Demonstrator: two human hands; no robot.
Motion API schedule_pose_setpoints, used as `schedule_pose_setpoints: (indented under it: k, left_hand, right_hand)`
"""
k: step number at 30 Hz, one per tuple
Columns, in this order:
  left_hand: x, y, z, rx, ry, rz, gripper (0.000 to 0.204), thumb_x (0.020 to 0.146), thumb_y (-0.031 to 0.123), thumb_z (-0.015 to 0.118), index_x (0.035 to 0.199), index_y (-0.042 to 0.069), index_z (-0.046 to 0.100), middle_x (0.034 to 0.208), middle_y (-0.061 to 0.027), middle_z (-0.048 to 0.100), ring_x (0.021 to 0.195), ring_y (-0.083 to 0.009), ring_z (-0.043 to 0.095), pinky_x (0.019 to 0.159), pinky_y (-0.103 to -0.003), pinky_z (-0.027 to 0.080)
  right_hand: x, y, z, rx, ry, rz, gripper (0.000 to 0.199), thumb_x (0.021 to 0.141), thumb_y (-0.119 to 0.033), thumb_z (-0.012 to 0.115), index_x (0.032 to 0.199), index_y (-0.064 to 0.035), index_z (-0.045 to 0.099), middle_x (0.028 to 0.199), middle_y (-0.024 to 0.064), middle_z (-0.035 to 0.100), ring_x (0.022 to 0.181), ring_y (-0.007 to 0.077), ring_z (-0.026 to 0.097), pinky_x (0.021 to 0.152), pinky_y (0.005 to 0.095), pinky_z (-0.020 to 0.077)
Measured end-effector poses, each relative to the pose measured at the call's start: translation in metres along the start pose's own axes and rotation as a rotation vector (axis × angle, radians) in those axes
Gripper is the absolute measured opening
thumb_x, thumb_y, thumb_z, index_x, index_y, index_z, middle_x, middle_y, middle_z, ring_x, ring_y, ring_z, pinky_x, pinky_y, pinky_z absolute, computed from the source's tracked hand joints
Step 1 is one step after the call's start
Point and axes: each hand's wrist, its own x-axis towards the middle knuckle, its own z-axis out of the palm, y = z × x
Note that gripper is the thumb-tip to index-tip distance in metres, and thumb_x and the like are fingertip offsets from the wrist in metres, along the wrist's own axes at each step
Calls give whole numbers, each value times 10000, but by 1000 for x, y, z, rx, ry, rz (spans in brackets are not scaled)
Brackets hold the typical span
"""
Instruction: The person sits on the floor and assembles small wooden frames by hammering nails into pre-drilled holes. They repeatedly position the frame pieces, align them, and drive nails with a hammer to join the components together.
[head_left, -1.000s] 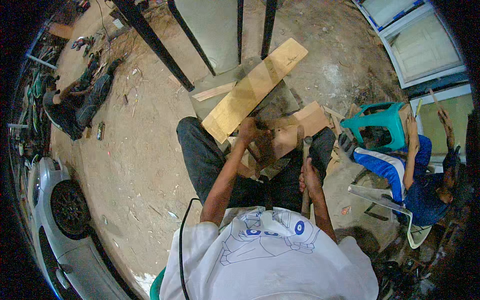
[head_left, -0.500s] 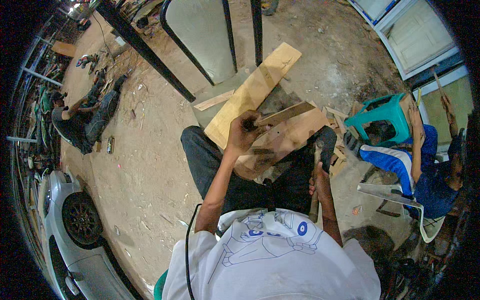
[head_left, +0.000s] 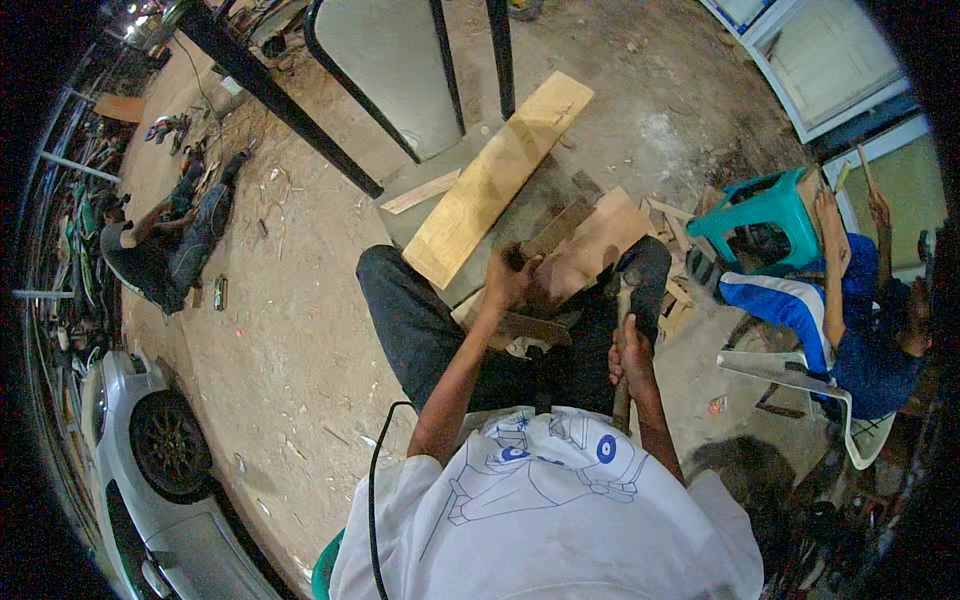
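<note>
My left hand is closed round a thin, narrow wooden strip, which slants up to the right above a wide light board between my knees. My right hand grips the wooden handle of a hammer by my right thigh, its head pointing away from me; the head is dim and partly blurred. A darker wood piece lies near my lap under my left wrist. Beyond my left hand a long pale plank lies at a slant, with a slim wood offcut beside it.
A dark-legged frame with a pale panel stands ahead. To the right are wood scraps, a green plastic stool and a seated person on a white chair. Another person sits on the ground at left, beyond a silver car.
My left hand has come down and slightly right, lowering the strip closer to the wide board. My right hand has shifted a little along with the hammer, whose head now shows more.
</note>
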Motion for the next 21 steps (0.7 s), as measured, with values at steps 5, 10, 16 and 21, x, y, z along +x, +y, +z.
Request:
schedule_pose_setpoints:
  k: [5,10,16,21]
  left_hand:
    - [-6,34,5,136,-67,-30,390,790,258,729,934,-88,618,792,-206,665,687,-270,628,655,-368,495]
    - [11,47,0,63,-254,-12,318,797,214,715,908,-71,625,772,-182,668,703,-245,639,664,-358,500]
    - [24,59,7,29,-441,16,254,818,146,692,964,-51,627,842,-189,676,758,-206,647,706,-342,503]
    - [53,81,-3,184,-461,74,285,821,179,688,991,-44,635,893,-207,676,812,-226,651,736,-362,500]
  right_hand:
    - [3,10,-6,7,11,47,595,887,-675,379,830,-88,460,501,-5,380,332,112,372,308,282,349]
    - [5,10,5,-39,-84,24,591,895,-667,368,831,-88,462,503,-5,385,325,109,369,304,279,346]
    - [5,2,14,-61,-138,-35,575,918,-640,341,858,-81,465,503,-4,386,322,106,363,300,279,344]
    - [0,-7,14,-29,-107,-14,562,921,-631,345,864,-85,466,502,-3,393,326,99,363,304,276,345]
